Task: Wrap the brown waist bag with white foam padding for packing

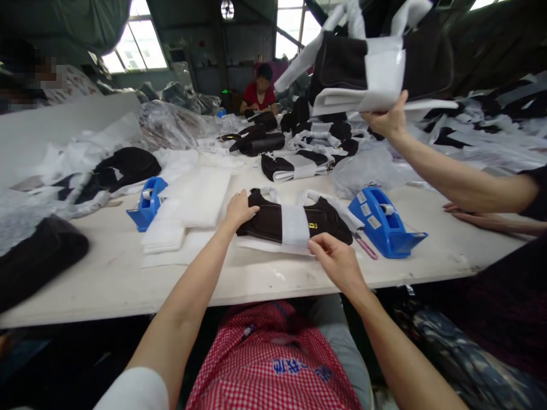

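A dark brown handbag [267, 222] lies on the table in front of me, with a white foam band [294, 224] around its middle and its handles wrapped in white. White sheeting shows under its lower edge. My left hand [240, 212] grips the bag's left end, thumb on top. At the band's lower right corner, my right hand [337, 259] is closed in a pinch at the white foam edge, beside a small yellow mark on the bag. The fingertips partly hide what they pinch.
Blue tape dispensers stand left [147, 202] and right [380, 222] of the bag. A pink-handled tool [365, 246] lies by the right one. Foam sheets [192, 199] are stacked at left. At right, a co-worker's hand [391, 117] holds up another wrapped bag [342, 68]. More bags lie behind.
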`<state>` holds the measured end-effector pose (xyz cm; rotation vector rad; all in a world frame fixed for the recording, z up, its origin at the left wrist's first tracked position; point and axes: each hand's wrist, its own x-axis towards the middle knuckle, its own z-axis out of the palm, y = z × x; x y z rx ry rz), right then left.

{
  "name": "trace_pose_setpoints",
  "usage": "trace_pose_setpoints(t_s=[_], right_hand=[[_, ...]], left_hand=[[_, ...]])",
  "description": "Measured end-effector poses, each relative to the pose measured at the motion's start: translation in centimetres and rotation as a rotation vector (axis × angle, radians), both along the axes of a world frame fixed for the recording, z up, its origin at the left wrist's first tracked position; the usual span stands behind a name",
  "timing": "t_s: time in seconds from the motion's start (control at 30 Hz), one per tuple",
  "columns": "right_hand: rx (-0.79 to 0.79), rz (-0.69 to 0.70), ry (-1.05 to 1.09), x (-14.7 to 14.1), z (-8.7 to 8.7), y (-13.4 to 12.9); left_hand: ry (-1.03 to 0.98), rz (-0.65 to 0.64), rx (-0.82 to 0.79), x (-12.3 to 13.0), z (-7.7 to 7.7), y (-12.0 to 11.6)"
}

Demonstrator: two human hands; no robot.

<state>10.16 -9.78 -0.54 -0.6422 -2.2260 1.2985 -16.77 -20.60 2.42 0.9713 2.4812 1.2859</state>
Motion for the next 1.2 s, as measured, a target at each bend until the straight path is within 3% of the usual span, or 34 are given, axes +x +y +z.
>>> trace_pose_setpoints(t_s=[0.07, 0.13, 0.2, 0.3, 0.43, 0.57, 0.8, 0.93, 1.2], right_hand=[[0.195, -0.048, -0.099, 0.6, -0.8, 1.8], [0.333, -0.023, -0.172, 0.9, -1.8, 2.4], [0.513, -0.046, -0.192, 0.9, -2.5, 2.1], [0.827, -0.099, -0.208, 0.6, -2.1, 1.3], [1.015, -0.087, -0.208, 0.3, -0.9, 2.3], [0.978, 0.063, -0.158, 0.6, -1.8, 4.4], [0.968, 0.193, -0.159, 1.0, -3.1, 5.9], [1.062, 0.148, -0.235, 0.5, -3.0, 5.4], [1.165, -0.001, -0.181, 0.0, -4.7, 4.0]], left_hand=[[0.365, 0.01, -0.023, 3.0, 0.7, -1.3], [0.601, -0.111, -0.121, 6.5, 0.5, -2.5], [0.714, -0.219, -0.247, 9.5, -0.4, -3.2], [0.772, -0.202, -0.26, 12.6, -2.1, -3.4], [0.672, -0.049, -0.207, 14.7, -3.9, -3.5], [0.433, -0.052, -0.245, 16.0, -5.1, -3.9], [0.013, -0.024, -0.059, 15.1, -5.2, -2.2], [-0.046, 0.038, -0.007, 15.0, -5.5, -1.3], [-0.229, 0.052, 0.138, 15.3, -7.8, -0.6]])
